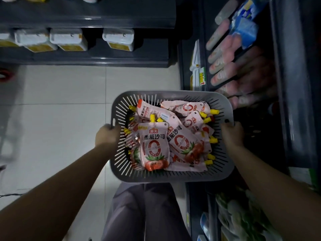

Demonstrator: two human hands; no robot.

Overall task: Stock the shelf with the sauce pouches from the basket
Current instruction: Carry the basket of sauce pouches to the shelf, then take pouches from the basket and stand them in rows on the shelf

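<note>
The sauce pouches (166, 138) lie heaped in the grey slotted basket (173, 177), pink packs with yellow caps pointing every way, some overlapping and one large pack face-up near the middle. None has left the basket yet, so stocking looks not yet begun. The left hand (106, 136) is curled around the basket's left rim by the small handle slot, and the right hand (233, 134) is clamped over the right rim, thumb on top; between them the basket hangs in the air above the person's legs and the tiled floor (60, 101). Just beyond the right hand runs the dark shelf (281, 66), where a row of similar pink pouches already stands, blurred and dim. Farther out from the left hand, another shelf unit holds white tubs (69, 40).

The risk I judge likeliest: freeing one hand to pick a pouch leaves the loaded basket held by one rim, so it could tip and spill the slippery packs. The poor light on the shelf could also cause a misplaced pack.
</note>
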